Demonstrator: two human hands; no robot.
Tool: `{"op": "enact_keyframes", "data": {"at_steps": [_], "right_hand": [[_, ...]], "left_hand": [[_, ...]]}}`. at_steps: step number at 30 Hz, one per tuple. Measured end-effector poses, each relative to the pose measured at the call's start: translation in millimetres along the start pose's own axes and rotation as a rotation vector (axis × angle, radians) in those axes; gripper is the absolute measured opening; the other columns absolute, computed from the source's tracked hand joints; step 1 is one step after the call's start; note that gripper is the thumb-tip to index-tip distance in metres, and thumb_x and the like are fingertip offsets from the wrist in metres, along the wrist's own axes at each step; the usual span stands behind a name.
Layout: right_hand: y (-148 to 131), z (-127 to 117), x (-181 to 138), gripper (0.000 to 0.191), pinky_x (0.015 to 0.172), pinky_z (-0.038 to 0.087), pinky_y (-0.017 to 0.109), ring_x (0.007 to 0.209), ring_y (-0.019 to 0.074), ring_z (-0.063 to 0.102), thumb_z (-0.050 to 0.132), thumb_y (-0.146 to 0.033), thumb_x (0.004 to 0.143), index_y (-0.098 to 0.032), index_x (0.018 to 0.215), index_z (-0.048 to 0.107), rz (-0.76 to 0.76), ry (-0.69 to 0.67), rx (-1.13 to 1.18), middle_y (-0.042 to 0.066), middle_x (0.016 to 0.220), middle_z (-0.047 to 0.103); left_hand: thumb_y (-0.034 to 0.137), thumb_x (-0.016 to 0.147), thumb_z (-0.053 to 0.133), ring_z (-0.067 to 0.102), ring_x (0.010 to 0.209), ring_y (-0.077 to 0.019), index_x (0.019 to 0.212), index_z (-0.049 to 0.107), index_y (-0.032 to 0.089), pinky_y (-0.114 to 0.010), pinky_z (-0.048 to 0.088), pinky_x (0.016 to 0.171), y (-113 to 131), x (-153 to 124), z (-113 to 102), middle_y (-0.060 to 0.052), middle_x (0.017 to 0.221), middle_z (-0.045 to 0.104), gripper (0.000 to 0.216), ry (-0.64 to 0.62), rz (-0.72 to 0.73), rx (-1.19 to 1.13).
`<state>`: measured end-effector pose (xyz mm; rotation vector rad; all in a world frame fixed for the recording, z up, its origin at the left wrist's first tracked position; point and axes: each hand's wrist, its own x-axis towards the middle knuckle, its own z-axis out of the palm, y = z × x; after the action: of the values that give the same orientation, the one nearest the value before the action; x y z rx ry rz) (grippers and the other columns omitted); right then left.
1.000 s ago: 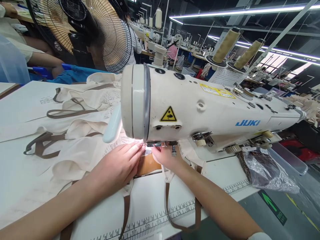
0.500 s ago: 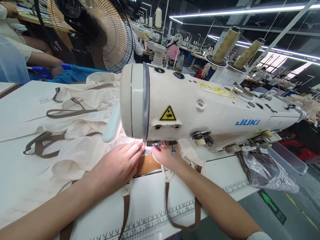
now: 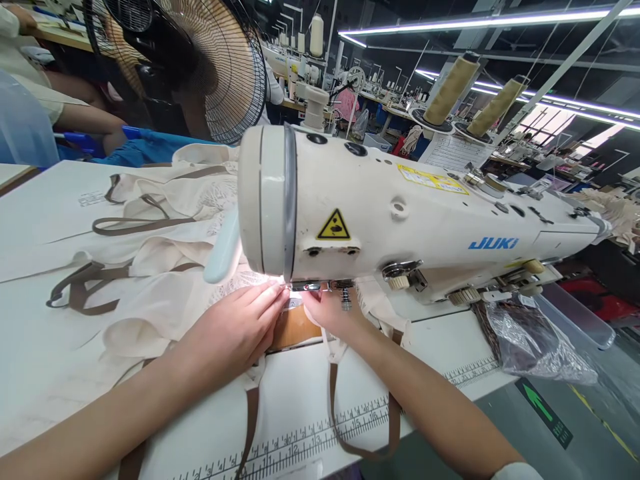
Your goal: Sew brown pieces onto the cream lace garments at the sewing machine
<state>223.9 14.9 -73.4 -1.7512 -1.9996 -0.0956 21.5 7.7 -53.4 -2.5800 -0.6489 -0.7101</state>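
Observation:
Under the head of a white sewing machine [image 3: 350,207] lies a cream garment [image 3: 165,257] with lace and brown straps [image 3: 336,413]. My left hand [image 3: 245,323] is just left of the needle area, its fingers pressed together and closed on the garment's edge. Across from it, my right hand [image 3: 330,312] pinches the cloth on the other side; the machine head partly hides its fingertips. The needle and presser foot cannot be made out behind the head. Brown straps dangle from the cloth between my forearms, across the table's printed ruler [image 3: 295,450].
A black fan [image 3: 220,73] stands behind the table at left, with a seated person [image 3: 75,110] beyond. Thread cones [image 3: 453,90] rise behind the machine. A clear plastic bag [image 3: 530,340] and a clear bin [image 3: 580,317] sit at the right edge.
Both hands hold nearly the same place at the cloth. The view has shifted very slightly, and the fan head has swung a little to the right.

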Motion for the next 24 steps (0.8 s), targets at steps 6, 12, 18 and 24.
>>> {"op": "enact_keyframes", "data": {"at_steps": [6, 12, 18, 24], "right_hand": [[5, 17, -3, 0.020, 0.083, 0.052, 0.026, 0.089, 0.0201, 0.072, 0.054, -0.032, 0.094, -0.028, 0.094, 0.074, 0.015, 0.005, 0.081, 0.001, 0.085, 0.078], [5, 16, -4, 0.019, 0.075, 0.052, 0.027, 0.089, 0.0216, 0.073, 0.055, -0.033, 0.093, -0.027, 0.096, 0.073, 0.067, -0.002, 0.077, 0.003, 0.090, 0.079], [9, 10, -1, 0.015, 0.077, 0.053, 0.025, 0.082, 0.0181, 0.073, 0.057, -0.034, 0.091, -0.027, 0.088, 0.070, 0.008, -0.024, 0.146, 0.000, 0.080, 0.077], [18, 41, -2, 0.014, 0.084, 0.054, 0.028, 0.080, 0.0182, 0.072, 0.058, -0.034, 0.089, -0.028, 0.086, 0.070, 0.072, -0.013, 0.160, 0.000, 0.077, 0.076]], "left_hand": [[0.008, 0.099, 0.037, 0.070, 0.106, -0.0301, 0.114, 0.069, 0.002, -0.041, 0.059, 0.089, 1, 1, -2, -0.020, 0.113, 0.073, 0.036, 0.001, -0.007, 0.002], [0.011, 0.101, 0.036, 0.068, 0.110, -0.0306, 0.117, 0.069, 0.004, -0.043, 0.061, 0.088, 0, 0, -2, -0.019, 0.113, 0.073, 0.037, -0.015, -0.026, -0.032], [0.009, 0.098, 0.038, 0.070, 0.102, -0.0294, 0.113, 0.069, 0.005, -0.041, 0.060, 0.082, 1, 1, -4, -0.018, 0.106, 0.073, 0.035, -0.021, -0.017, 0.009], [0.009, 0.096, 0.037, 0.070, 0.095, -0.0282, 0.109, 0.069, 0.004, -0.039, 0.058, 0.072, 4, -1, -6, -0.018, 0.105, 0.073, 0.035, -0.043, -0.025, 0.081]]}}
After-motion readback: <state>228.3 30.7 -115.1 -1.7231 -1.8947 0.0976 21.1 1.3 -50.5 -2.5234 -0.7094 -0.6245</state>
